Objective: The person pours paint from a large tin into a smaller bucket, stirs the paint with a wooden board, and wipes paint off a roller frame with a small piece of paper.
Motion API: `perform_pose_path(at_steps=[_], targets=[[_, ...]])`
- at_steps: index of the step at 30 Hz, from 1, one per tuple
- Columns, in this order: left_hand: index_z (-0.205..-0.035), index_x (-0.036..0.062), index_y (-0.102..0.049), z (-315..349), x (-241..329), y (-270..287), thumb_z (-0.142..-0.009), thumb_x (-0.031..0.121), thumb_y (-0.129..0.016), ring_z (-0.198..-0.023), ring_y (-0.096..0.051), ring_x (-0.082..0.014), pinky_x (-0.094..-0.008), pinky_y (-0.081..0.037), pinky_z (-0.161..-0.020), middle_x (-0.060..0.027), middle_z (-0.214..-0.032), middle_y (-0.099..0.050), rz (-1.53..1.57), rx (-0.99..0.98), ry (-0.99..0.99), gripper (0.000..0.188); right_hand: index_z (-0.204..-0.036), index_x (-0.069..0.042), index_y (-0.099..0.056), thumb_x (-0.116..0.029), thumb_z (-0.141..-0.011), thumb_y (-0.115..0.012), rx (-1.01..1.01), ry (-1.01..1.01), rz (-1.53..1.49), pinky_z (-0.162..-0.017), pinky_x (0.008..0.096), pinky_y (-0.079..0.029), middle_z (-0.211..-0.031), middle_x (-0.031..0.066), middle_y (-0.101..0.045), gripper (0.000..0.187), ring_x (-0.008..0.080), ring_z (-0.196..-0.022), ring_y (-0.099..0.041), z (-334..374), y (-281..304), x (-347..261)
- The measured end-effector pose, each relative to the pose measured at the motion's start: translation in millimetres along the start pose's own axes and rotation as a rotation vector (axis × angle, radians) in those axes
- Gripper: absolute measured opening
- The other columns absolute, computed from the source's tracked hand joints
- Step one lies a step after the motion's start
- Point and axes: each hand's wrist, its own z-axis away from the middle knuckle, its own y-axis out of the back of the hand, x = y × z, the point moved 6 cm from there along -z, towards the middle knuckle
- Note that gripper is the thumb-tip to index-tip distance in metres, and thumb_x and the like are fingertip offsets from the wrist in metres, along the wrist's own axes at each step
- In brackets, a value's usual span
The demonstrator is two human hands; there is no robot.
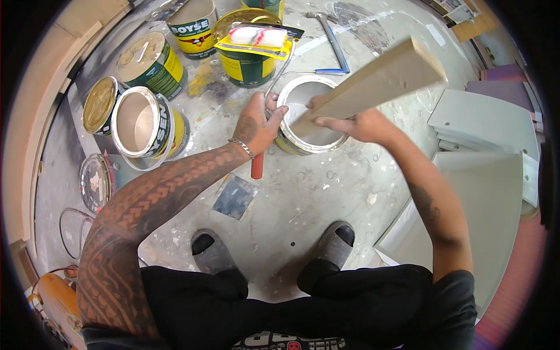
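My left hand is closed around the wire frame of a paint roller; its red handle shows below my wrist. The wire seems to run up to a white, red-striped roller sleeve above yellow packaging. My left thumb is at the near-left rim of an open paint can with whitish insides. A long, pale wooden board is gripped in my right hand, thumb on its near side. The board slants up to the right, its lower end over or inside the can's mouth; how deep is hidden.
Several paint cans stand at the back left, near an open white-rimmed can. A hammer lies beyond my can. A dark square sheet lies near my feet. Pale panels are stacked at right; an orange tool is at lower left.
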Motion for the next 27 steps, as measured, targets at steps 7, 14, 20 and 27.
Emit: perform_pose_path(at_steps=[7, 14, 20, 27], targets=[[-0.110, -0.0011, -0.050, -1, 0, -10, -0.096, 0.022, -0.067, -0.060, -0.062, -0.0137, -0.0308, -0.052, -0.057, -0.0105, -0.102, -0.062, 0.021, -0.072, 0.107, 0.032, -0.121, -0.008, -0.069, -0.016, -0.087, -0.076, 0.105, 0.076, 0.177, -0.096, 0.0391, -0.052, -0.113, 0.0121, -0.071, 0.036, 0.0273, -0.104, -0.066, 7, 1, 13], [-0.106, -0.0007, -0.050, -1, 7, -8, -0.096, 0.022, -0.067, -0.061, -0.063, -0.0150, -0.0312, -0.052, -0.056, -0.0121, -0.100, -0.062, 0.012, -0.041, 0.055, 0.030, -0.121, -0.004, -0.068, -0.014, -0.089, -0.074, -0.063, -0.113, -0.033, -0.098, 0.0387, -0.052, -0.121, 0.0106, -0.071, 0.034, 0.0244, -0.110, -0.067, 4, 19, 12], [-0.101, -0.0002, -0.049, 0, 4, -2, -0.096, 0.023, -0.067, -0.061, -0.063, -0.0171, -0.0339, -0.053, -0.062, -0.0151, -0.104, -0.063, -0.078, 0.012, -0.040, 0.030, -0.120, -0.007, -0.069, -0.017, -0.088, -0.075, 0.020, 0.044, 0.050, -0.093, 0.0390, -0.053, -0.118, 0.0089, -0.071, 0.035, 0.0266, -0.104, -0.067, 5, -5, 5], [-0.102, 0.0023, -0.050, 0, 7, -7, -0.094, 0.028, -0.068, -0.106, -0.062, -0.0361, -0.0433, -0.048, -0.093, -0.0207, -0.110, -0.062, 0.016, -0.048, 0.064, 0.032, -0.122, -0.005, -0.068, -0.014, -0.089, -0.074, 0.098, 0.009, 0.172, -0.093, 0.0372, -0.053, -0.122, 0.0072, -0.071, 0.035, 0.0240, -0.108, -0.068, 8, 4, 16]])
